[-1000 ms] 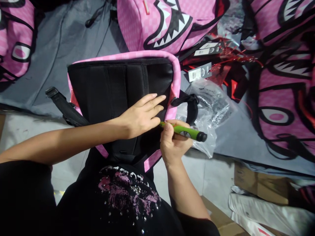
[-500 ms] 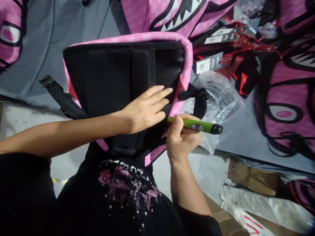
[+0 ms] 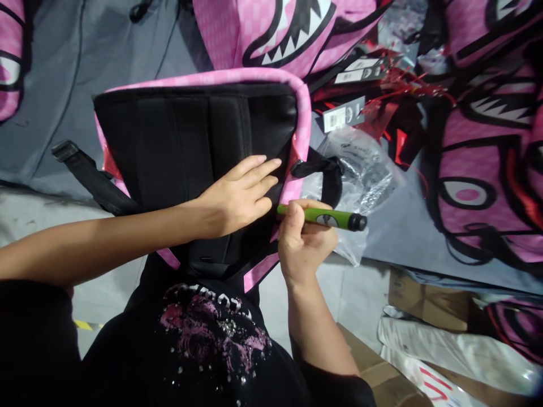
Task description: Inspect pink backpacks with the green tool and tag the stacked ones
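Note:
A backpack with a black back panel [image 3: 186,135] and pink edging lies in front of me, its back side up. Flat on the lower right of that panel rests my left hand [image 3: 240,198], fingers stretched out and holding nothing. My right hand [image 3: 307,237] grips a green marker pen [image 3: 316,216] with a black end at the bag's right edge. The marker's left end meets the pink edging close to my left fingertips; its very tip is hidden. Black straps [image 3: 85,175] stick out on both sides of the bag.
More pink backpacks with a toothed-mouth print [image 3: 275,34] lie on the grey cloth-covered table [image 3: 114,45]. To the right are a clear plastic bag [image 3: 356,169] and hang tags [image 3: 343,116] with red cords. Cardboard boxes [image 3: 424,299] and a white sack [image 3: 449,345] stand lower right.
The whole view has shifted, so the bag and both hands appear slightly further left and lower. Relative to the bag, the hands and the marker look nearly unchanged.

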The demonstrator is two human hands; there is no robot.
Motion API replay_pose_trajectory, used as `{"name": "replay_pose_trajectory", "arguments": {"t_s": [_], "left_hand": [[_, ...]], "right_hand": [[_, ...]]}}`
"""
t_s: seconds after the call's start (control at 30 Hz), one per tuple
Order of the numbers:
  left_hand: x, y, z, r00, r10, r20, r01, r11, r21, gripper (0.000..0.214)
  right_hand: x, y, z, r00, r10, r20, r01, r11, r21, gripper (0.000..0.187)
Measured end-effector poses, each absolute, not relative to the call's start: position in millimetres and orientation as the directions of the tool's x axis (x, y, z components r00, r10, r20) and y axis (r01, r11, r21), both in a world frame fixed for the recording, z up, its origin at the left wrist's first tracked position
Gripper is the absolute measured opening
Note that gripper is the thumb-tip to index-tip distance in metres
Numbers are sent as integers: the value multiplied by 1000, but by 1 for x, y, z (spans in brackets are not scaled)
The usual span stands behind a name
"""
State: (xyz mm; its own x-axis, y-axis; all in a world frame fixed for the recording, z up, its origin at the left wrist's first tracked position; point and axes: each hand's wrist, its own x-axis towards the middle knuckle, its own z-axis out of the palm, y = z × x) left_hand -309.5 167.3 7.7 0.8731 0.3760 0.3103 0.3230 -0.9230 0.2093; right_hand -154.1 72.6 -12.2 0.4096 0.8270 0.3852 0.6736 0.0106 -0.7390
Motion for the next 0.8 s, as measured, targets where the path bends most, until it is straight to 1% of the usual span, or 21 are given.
{"name": "replay_pose_trajectory", "arguments": {"t_s": [0.07, 0.23, 0.37, 0.47, 0.63, 0.7, 0.8], "left_hand": [[-310, 167, 7, 870, 369, 327, 318, -927, 201, 22], [-310, 166, 5, 870, 344, 353, 315, -939, 141, 19], [-310, 165, 6, 867, 311, 390, 315, -948, 56, 21], [-309, 165, 7, 866, 295, 403, 321, -947, 3, 20], [-309, 165, 7, 859, 274, 432, 319, -947, -33, 19], [-309, 165, 7, 858, 277, 432, 321, -947, -30, 18], [-309, 165, 5, 858, 280, 431, 317, -948, -16, 16]], "right_hand": [[-154, 73, -11, 409, 836, 364, 653, 11, -757, 23], [-154, 74, -9, 406, 836, 369, 648, 21, -761, 22], [-152, 74, -9, 432, 837, 337, 620, -3, -785, 23], [-153, 74, -8, 404, 855, 325, 614, 10, -789, 23], [-153, 75, -5, 388, 863, 323, 613, 21, -790, 20], [-152, 75, -5, 375, 871, 318, 619, 20, -785, 20], [-151, 75, -6, 406, 861, 305, 592, 7, -806, 19]]}}
